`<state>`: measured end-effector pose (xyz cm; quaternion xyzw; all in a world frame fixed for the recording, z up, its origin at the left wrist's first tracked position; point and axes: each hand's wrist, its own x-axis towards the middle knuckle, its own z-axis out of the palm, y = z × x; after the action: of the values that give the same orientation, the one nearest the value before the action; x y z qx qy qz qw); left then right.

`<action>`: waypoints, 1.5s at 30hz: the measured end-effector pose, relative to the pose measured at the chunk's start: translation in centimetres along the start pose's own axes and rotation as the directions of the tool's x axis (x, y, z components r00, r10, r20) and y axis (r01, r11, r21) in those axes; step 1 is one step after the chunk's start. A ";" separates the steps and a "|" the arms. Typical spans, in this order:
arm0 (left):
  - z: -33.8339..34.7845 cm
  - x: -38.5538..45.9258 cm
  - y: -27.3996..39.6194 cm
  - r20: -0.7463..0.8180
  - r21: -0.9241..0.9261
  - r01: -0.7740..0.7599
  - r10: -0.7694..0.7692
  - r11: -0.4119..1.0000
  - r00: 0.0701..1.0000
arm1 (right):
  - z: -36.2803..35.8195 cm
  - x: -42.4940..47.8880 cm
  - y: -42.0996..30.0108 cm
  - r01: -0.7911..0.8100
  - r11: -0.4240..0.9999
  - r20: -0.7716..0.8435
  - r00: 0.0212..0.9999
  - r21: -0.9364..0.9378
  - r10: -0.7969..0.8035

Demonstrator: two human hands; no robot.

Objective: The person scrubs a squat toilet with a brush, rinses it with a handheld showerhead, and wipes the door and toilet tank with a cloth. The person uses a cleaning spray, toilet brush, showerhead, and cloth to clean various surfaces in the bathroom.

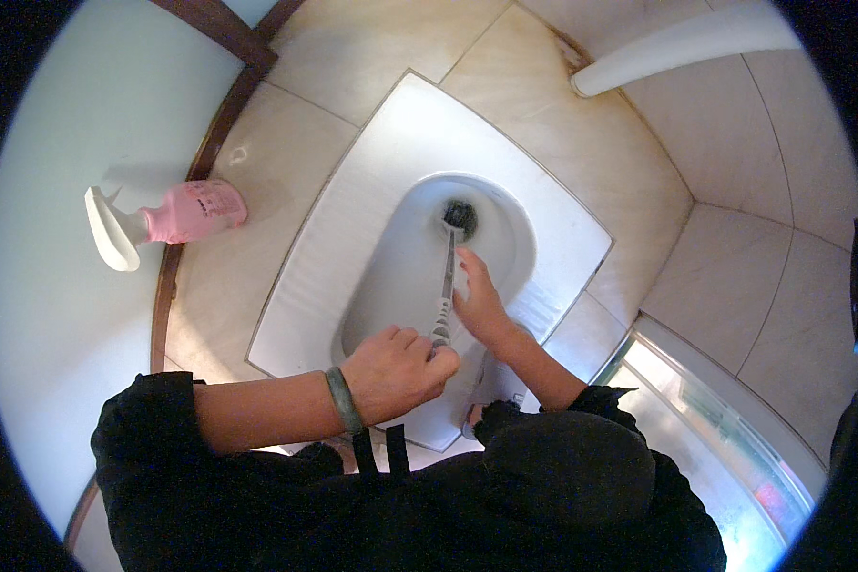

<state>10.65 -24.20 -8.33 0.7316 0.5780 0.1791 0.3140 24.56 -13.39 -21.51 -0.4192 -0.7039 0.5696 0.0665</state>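
Note:
My left hand, with a grey-green bangle at the wrist, is closed around the grip of a long-handled toilet brush. The brush slants away from me over a white ceramic squat toilet set in the floor. Its far end reaches the dark drain opening at the far end of the bowl; I cannot tell the bristles from the opening. My right hand is over the bowl, just right of the shaft, fingers apart and curved. Whether its fingertips touch the shaft is unclear.
A pink spray bottle with a white trigger head stands on the tiled floor by the pale panel at left. A white pipe meets the floor at upper right. A glass-panelled frame is at lower right.

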 end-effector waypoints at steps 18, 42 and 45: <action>-4.4 12.7 -5.5 -0.181 -0.262 0.295 -0.347 0.919 0.920 | -0.4 7.2 1.3 0.214 0.959 -0.147 0.971 0.184 -0.189; 3.8 2.3 1.7 -0.184 -0.192 -0.260 0.225 0.946 0.957 | -0.7 -1.7 3.9 0.530 0.823 0.152 0.848 -0.205 -0.508; 6.4 -0.1 0.4 -0.156 -0.181 -0.266 0.239 0.947 0.958 | 0.8 -2.0 4.0 0.492 0.829 0.219 0.868 -0.266 -0.445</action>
<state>14.86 -26.00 -12.79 0.7508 0.4780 0.3233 0.3215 27.44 -15.34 -24.47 -0.1952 -0.8692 0.4462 0.0850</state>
